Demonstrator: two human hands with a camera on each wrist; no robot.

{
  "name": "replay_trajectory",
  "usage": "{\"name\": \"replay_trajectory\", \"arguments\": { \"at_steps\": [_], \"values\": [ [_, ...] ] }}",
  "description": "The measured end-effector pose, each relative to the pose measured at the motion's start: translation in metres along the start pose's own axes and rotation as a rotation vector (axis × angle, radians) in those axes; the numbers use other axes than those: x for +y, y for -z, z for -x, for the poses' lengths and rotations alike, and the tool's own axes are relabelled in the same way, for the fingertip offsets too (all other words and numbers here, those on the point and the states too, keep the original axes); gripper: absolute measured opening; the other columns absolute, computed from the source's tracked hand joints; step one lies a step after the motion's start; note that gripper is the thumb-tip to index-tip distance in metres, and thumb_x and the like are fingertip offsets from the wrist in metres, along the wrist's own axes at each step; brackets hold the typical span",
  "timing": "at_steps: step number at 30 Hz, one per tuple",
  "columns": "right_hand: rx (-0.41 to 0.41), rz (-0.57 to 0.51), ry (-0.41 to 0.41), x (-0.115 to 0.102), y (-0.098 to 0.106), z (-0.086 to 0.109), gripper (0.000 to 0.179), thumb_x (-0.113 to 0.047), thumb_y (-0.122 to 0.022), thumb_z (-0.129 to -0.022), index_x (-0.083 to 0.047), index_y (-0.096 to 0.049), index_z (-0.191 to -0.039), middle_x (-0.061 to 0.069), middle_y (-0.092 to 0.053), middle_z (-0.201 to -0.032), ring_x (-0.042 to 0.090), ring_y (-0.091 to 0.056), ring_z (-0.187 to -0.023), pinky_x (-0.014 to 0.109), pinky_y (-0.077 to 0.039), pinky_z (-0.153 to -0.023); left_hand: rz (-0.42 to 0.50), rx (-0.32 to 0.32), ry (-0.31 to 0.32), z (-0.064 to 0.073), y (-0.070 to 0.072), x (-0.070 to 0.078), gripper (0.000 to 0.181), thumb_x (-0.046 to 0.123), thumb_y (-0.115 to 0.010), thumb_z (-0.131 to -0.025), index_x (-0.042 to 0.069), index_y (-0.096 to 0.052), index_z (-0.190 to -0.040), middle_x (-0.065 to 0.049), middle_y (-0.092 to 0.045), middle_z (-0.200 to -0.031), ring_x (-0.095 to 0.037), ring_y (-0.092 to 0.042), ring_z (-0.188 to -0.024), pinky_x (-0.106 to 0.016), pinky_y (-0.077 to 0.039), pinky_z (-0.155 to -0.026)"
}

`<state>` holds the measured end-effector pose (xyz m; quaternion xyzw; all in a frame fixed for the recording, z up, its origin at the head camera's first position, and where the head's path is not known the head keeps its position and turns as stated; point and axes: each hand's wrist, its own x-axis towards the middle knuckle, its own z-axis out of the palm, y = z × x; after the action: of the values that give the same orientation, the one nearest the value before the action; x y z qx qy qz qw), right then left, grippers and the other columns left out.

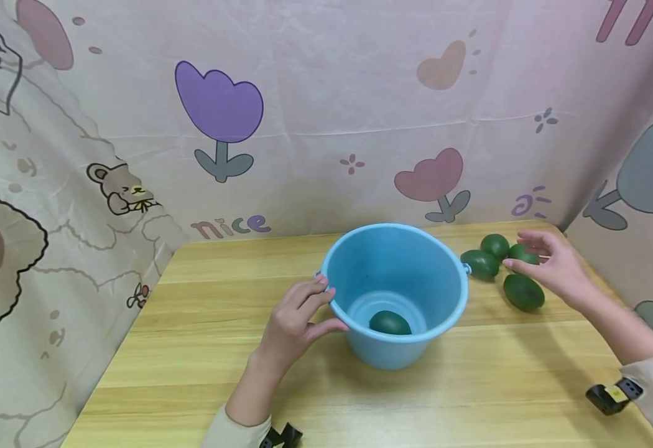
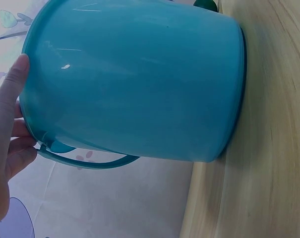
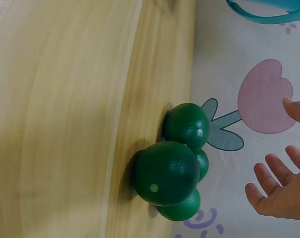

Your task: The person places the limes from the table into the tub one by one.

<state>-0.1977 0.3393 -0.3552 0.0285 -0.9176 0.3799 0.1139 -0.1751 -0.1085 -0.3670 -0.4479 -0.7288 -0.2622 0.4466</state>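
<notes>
A light blue bucket [image 1: 388,356] stands upright on the table, with one dark green avocado [image 1: 390,322] lying on its bottom. My left hand [image 1: 295,317] holds the bucket's rim at the left, thumb toward the front and fingers close to the handle joint. To the right of the bucket lies a cluster of several glossy avocados [image 1: 480,264]. Above them hovers my right hand [image 1: 556,267], its fingers spread and loosely bent with nothing between them. The right wrist view shows a gap between this hand and the nearest avocado [image 3: 167,173].
The light wooden table [image 1: 192,348] reaches back to a printed curtain [image 1: 315,124], which also hangs along both sides. The bucket's handle [image 2: 90,163] hangs down on its far side. Each wrist wears a small black camera [image 1: 614,396].
</notes>
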Motion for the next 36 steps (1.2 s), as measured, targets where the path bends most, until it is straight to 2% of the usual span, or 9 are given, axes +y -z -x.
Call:
{"name": "replay_trajectory", "arguments": {
  "at_steps": [3,11,17,23,36],
  "values": [
    [-0.014,-0.005,-0.007,0.002,-0.001,0.001,0.069,-0.026,-0.070,-0.087,0.005,-0.036,-0.138,0.029,-0.044,-0.131,0.046,-0.044,-0.113,0.070,-0.038,-0.089,-0.002,-0.001,-0.002,0.000,0.000,0.000,0.052,0.046,-0.064,-0.080,-0.003,-0.070,-0.096,-0.015,-0.068,-0.095,-0.029,-0.067,-0.095,-0.034,-0.057,-0.085],
    [-0.033,0.026,-0.008,0.008,-0.006,0.002,0.069,-0.027,-0.070,-0.087,0.007,-0.036,-0.136,0.033,-0.044,-0.130,0.049,-0.044,-0.114,0.072,-0.037,-0.089,-0.014,0.000,-0.001,0.001,-0.001,-0.001,0.054,0.049,-0.061,-0.082,-0.003,-0.070,-0.095,-0.015,-0.068,-0.095,-0.029,-0.067,-0.094,-0.035,-0.057,-0.085],
    [-0.066,0.039,-0.004,0.013,-0.012,0.002,0.068,-0.023,-0.069,-0.087,0.011,-0.035,-0.134,0.037,-0.044,-0.127,0.054,-0.045,-0.112,0.072,-0.038,-0.087,-0.015,0.000,-0.005,0.002,-0.001,-0.001,0.053,0.047,-0.064,-0.080,-0.003,-0.070,-0.094,-0.015,-0.068,-0.094,-0.029,-0.067,-0.094,-0.035,-0.057,-0.084],
    [-0.095,0.057,-0.020,0.018,-0.014,0.004,0.070,-0.026,-0.071,-0.086,0.011,-0.036,-0.134,0.039,-0.045,-0.126,0.053,-0.045,-0.112,0.070,-0.040,-0.086,-0.007,0.003,-0.003,0.002,-0.001,-0.002,0.053,0.048,-0.064,-0.080,-0.003,-0.070,-0.094,-0.015,-0.068,-0.095,-0.029,-0.067,-0.094,-0.035,-0.057,-0.085],
    [-0.095,0.081,-0.027,0.031,-0.014,0.010,0.070,-0.031,-0.069,-0.087,0.012,-0.037,-0.132,0.037,-0.042,-0.129,0.054,-0.043,-0.114,0.069,-0.040,-0.085,-0.003,-0.001,-0.001,0.001,-0.001,-0.001,0.053,0.047,-0.064,-0.080,-0.004,-0.070,-0.094,-0.015,-0.068,-0.094,-0.030,-0.067,-0.094,-0.035,-0.057,-0.084]
  ]
}}
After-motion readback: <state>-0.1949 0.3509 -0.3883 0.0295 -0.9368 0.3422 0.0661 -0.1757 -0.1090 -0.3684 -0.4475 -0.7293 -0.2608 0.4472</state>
